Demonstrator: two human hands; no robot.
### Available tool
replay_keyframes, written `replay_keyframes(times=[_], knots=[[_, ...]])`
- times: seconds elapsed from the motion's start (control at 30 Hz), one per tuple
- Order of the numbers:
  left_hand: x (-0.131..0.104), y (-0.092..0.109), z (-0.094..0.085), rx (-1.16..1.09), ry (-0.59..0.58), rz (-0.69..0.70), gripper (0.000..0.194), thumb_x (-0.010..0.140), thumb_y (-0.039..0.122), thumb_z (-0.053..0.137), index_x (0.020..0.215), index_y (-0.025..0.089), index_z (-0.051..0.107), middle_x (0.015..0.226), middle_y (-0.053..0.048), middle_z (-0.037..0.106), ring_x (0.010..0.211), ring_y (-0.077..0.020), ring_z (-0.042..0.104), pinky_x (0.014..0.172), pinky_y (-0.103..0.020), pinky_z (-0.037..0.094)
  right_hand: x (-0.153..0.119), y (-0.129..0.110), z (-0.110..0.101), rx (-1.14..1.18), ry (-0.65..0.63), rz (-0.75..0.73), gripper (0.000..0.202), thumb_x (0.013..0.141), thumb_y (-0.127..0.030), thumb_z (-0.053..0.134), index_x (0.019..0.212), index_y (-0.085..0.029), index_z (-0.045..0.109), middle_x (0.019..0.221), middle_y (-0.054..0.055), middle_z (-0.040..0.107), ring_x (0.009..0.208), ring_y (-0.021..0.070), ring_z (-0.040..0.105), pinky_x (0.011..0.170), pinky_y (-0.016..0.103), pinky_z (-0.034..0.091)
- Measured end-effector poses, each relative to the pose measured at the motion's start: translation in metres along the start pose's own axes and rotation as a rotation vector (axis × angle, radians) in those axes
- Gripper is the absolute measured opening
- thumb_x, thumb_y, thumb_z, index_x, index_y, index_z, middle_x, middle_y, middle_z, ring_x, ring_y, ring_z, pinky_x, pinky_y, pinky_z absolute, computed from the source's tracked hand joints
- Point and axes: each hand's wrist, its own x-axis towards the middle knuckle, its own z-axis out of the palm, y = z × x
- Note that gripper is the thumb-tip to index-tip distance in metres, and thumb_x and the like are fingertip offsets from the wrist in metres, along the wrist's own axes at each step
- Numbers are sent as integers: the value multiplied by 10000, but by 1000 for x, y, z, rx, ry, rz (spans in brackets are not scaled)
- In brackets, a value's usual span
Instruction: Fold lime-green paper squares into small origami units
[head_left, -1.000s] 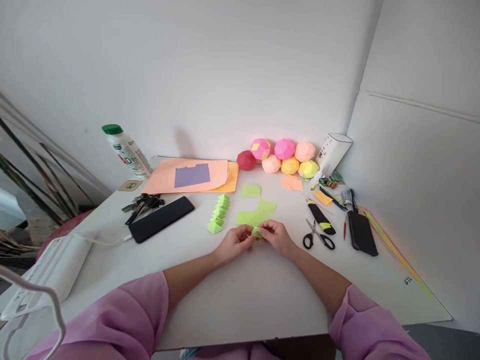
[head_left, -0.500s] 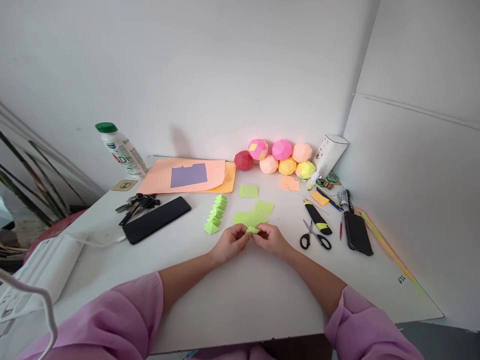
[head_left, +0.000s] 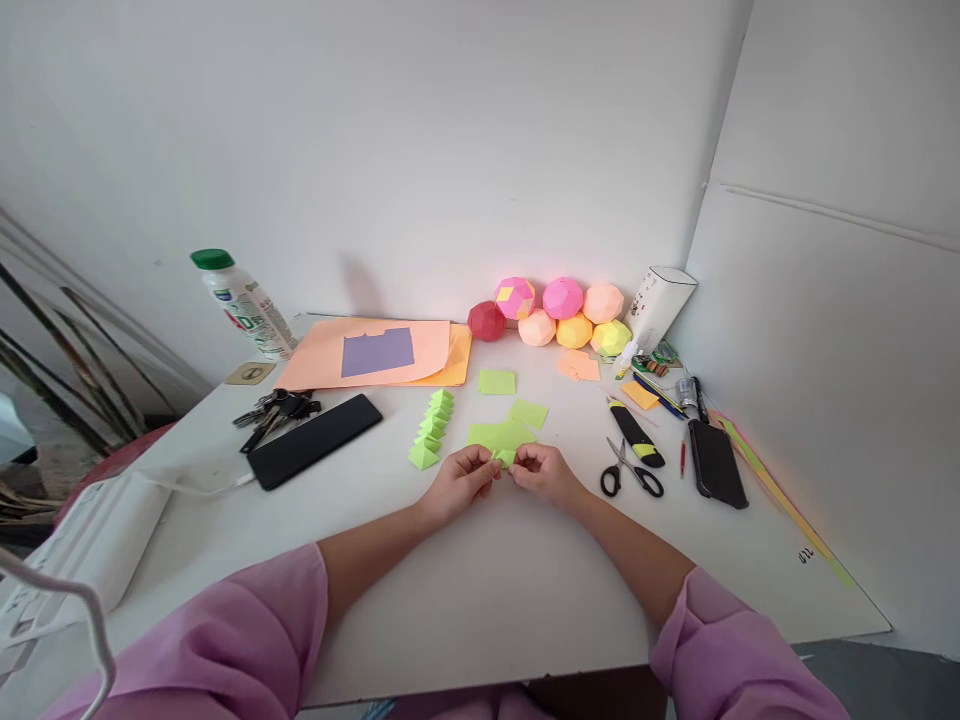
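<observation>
A small folded piece of green paper [head_left: 504, 458] is pinched between my two hands above the white table. My left hand [head_left: 463, 480] grips its left side with thumb and fingers closed. On the right side, my right hand [head_left: 547, 477] has its fingertips closed on the same piece. Just beyond the hands lie a larger green paper sheet [head_left: 499, 435] and smaller green rectangles [head_left: 529, 413], [head_left: 496, 381] of paper. Left of them runs a row of several folded green paper pieces [head_left: 431, 430] with peaked tops.
Scissors [head_left: 630, 470], a cutter [head_left: 636, 433] and a phone [head_left: 716, 463] lie to the right. Faceted paper balls [head_left: 562, 298] are stacked by the wall. At left are a power bank [head_left: 315, 440], keys [head_left: 277, 408], orange paper sheets [head_left: 315, 350] and a bottle [head_left: 251, 310].
The green paper between my fingers has turned and looks more opened out, with a raised flap at its left. My hands have barely shifted.
</observation>
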Motion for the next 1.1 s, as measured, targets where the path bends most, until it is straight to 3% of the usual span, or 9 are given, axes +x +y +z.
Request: replay_keyframes(times=[0.27,0.4,0.53,0.77,0.9,1.0,1.1], knots=[[2,2,0,-7,20,29,320,740,456,607,640,176,489,465,56,483,397,-70,388,423,-205,273,2,-3,-1,104,12,4,96,728,-254,586,747,-165,558,656,-16,550,555,99,500,539,243,433],[2,2,0,34,28,43,333,738,472,602,634,169,513,488,51,500,384,-61,383,408,-205,281,3,4,-1,203,-2,-74,247,714,-302,648,896,-198,519,757,-9,553,636,118,541,521,238,458],[0,5,1,80,-8,31,349,765,495,557,677,158,554,561,24,548,414,-67,421,414,-206,306,2,4,0,174,-10,-99,215,735,-333,652,831,-185,528,736,-7,564,626,118,556,509,238,461],[0,7,3,32,-24,21,369,808,495,495,665,158,540,500,32,517,406,-75,425,426,-214,325,0,3,3,118,75,-115,191,698,-317,683,710,-185,547,632,-24,550,504,105,508,466,246,444],[0,7,4,36,17,9,346,786,494,526,741,153,561,573,30,548,407,-68,428,424,-216,324,0,7,4,-64,73,-263,101,733,-264,641,692,-180,603,718,21,603,562,121,538,492,247,446],[0,6,3,12,0,-5,368,778,477,542,925,142,584,541,48,511,423,-76,420,443,-218,322,1,8,5,-184,124,-448,93,764,-243,613,697,-183,638,738,48,636,652,151,583,547,261,471],[0,4,2,5,-3,-12,439,764,458,565,1058,131,548,521,64,473,434,-80,411,455,-220,317,1,7,5,-239,161,-531,101,795,-235,591,742,-188,663,778,65,650,658,153,593,552,268,482]])
